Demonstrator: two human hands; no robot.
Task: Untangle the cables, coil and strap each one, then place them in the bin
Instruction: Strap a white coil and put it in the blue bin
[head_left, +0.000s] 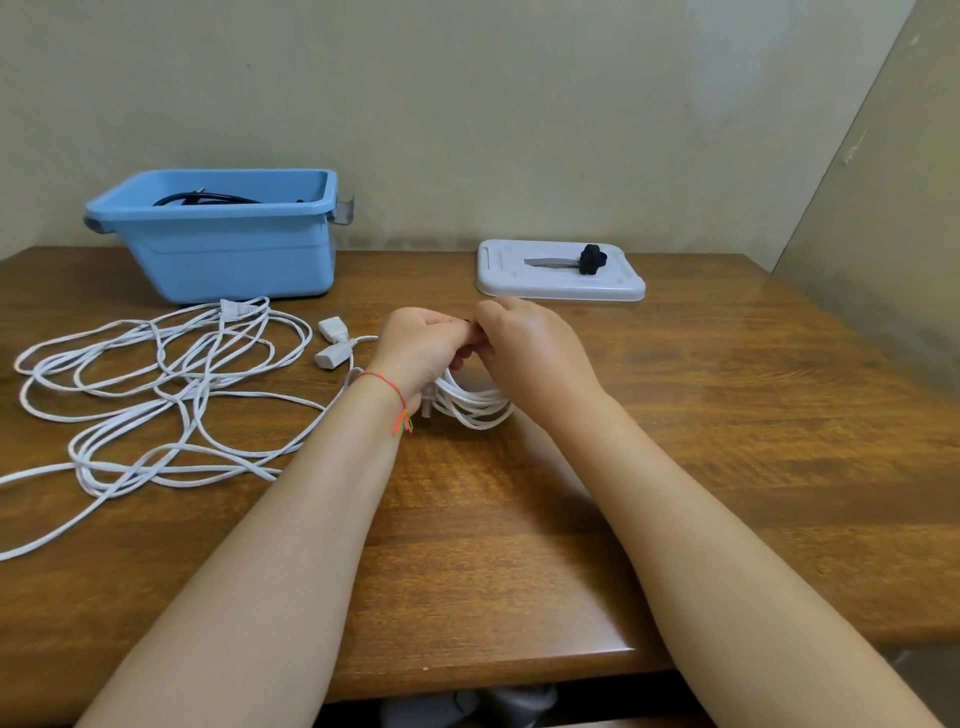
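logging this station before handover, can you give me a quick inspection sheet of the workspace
surface: wooden table, bare grain on the right half
job's things: blue bin rear left, a black cable inside; white coil at centre
clutter: grey lid rear right, black straps on it
grippers: left hand and right hand both grip the coil's top, fingers curled
cables: loose white cable tangled on the left
surroundings: plain beige wall
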